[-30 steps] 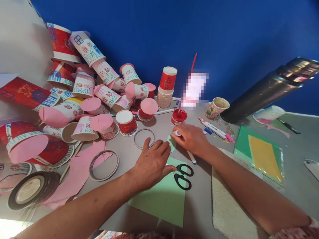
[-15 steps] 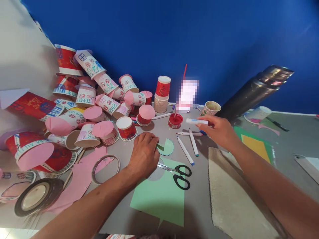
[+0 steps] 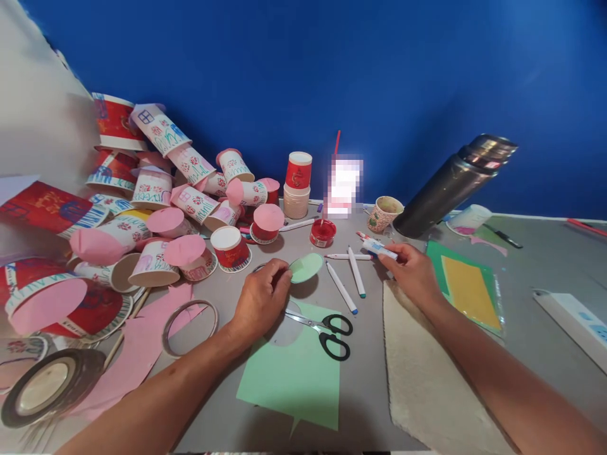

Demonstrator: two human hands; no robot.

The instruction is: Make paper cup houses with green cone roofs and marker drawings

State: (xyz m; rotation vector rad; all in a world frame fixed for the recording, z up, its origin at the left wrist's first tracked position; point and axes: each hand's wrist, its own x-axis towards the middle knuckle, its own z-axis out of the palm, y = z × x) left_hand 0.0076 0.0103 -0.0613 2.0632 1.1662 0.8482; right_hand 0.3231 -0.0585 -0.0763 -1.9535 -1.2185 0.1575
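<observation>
My left hand [image 3: 264, 296] pinches the edge of a light green paper disc [image 3: 307, 268], which is tilted up off the table. Between the fingers of my right hand [image 3: 411, 273] is a small white tube [image 3: 380, 248] with blue print; something red shows at its far end, though I cannot tell whether it belongs to the tube. Scissors [image 3: 322, 328] with black handles lie across a green paper sheet [image 3: 294, 379] just below my left hand. Between my hands rest several white markers [image 3: 356, 272] with coloured ends. Beyond them stands a jar of red paint [image 3: 323, 234] with a stick in it.
Decorated paper cups [image 3: 190, 164] with pink discs crowd the left side, near tape rolls [image 3: 190, 328] and pink paper [image 3: 137, 354]. On the right are a dark thermos [image 3: 441, 193], a beige cloth [image 3: 427, 379], coloured paper [image 3: 467, 287] and a power strip [image 3: 573, 325].
My left hand has lifted the green disc and tilted it. My right hand has moved slightly down with the white tube, now turned with its far end pointing away. The whole view has shifted slightly.
</observation>
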